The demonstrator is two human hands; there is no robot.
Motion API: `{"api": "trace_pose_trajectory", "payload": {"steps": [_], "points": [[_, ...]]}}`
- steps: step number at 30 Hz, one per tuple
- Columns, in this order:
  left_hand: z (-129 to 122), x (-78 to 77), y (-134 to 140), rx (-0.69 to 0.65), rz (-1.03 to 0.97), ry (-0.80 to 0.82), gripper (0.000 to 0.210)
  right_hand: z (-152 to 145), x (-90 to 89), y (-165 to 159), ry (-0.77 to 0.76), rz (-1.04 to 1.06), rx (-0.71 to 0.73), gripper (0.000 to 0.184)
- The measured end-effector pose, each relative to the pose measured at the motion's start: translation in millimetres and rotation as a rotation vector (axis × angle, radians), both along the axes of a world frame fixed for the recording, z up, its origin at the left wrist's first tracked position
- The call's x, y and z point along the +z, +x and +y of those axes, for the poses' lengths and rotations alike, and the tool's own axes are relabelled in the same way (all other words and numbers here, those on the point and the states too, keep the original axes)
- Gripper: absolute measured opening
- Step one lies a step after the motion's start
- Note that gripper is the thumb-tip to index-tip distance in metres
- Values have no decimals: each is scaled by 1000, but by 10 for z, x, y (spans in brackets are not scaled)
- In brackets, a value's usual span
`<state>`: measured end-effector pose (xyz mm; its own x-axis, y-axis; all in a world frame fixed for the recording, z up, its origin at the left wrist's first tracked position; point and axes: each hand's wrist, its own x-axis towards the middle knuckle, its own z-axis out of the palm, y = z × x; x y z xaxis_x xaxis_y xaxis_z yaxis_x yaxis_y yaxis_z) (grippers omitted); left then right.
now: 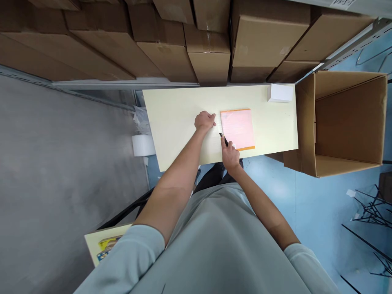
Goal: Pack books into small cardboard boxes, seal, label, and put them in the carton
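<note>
My left hand [205,121] rests on the cream tabletop [180,118], just left of a pink sheet or pad [237,128] with orange strips along its top and bottom edges. Its fingers are curled closed; whether anything is between them is hidden. At the pad's lower left corner, my right hand [230,156] is closed around a slim black tool [226,141]. The tool's tip points up and left, toward my left hand. It looks like a pen or a narrow cutter; I cannot tell which.
A small stack of white cards or a box [279,93] lies at the table's back right. Beside the right end stands a large open carton [349,118]. Cardboard boxes [208,57] fill the shelf behind. A white roll [143,145] sits left of the table; black metal frames [372,210] lie lower right.
</note>
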<state>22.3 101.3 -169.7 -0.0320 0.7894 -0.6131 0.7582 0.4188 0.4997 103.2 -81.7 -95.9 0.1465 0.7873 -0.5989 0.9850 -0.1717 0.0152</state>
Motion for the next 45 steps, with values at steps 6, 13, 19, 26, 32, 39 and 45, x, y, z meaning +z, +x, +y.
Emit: {"api": "trace_pose_trajectory", "payload": {"steps": [6, 13, 19, 26, 32, 39, 45], "points": [[-15, -2, 12, 2, 8, 13, 23, -93, 12, 39, 5, 4, 43, 73], [-24, -29, 16, 14, 11, 27, 20, -198, -21, 65, 26, 7, 120, 73], [-24, -63, 8, 16, 8, 21, 21, -281, 1, -22, -25, -23, 55, 74], [-24, -86, 8, 37, -5, 16, 17, -364, 71, -21, -45, 22, 44, 75], [-34, -114, 8, 35, 0, 25, 18, -492, 71, 8, -46, 45, 71, 74], [-67, -108, 27, 31, 3, 45, 26, -663, 132, 18, -82, 52, 100, 72], [-65, -62, 72, 70, 2, 8, 27, -807, 158, 59, -89, 88, 129, 71]]}}
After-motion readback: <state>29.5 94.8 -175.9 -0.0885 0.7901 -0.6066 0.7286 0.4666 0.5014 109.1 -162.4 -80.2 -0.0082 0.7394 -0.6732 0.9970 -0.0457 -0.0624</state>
